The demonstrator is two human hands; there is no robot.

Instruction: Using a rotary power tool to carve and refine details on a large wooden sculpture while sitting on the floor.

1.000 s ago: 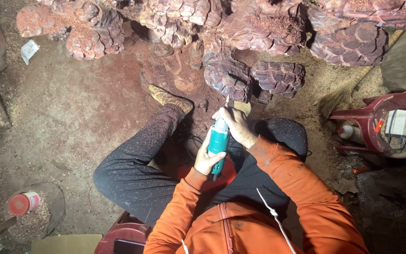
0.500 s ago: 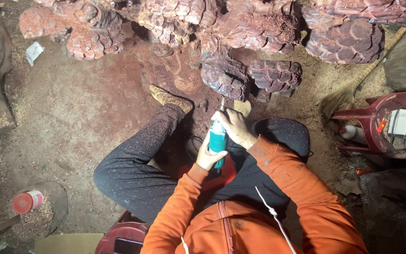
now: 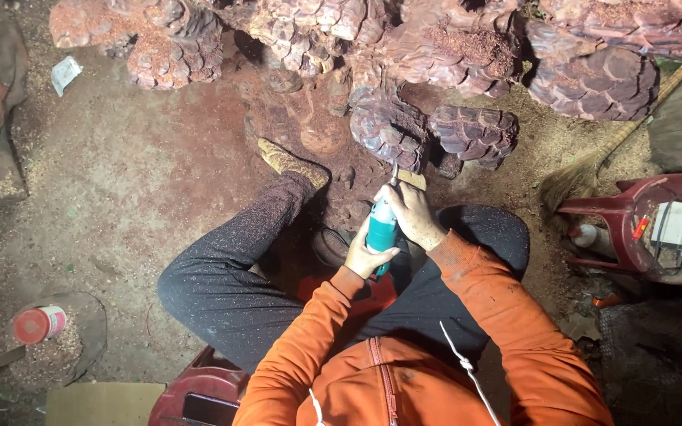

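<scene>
Both hands wrap their fingers around the teal rotary tool [image 3: 381, 229]: the right hand [image 3: 413, 214] grips near its tip, the left hand [image 3: 366, 254] its rear. The tip meets the carved reddish wood sculpture [image 3: 392, 130]. Since the earlier frame, the grip and tool position look unchanged.
</scene>
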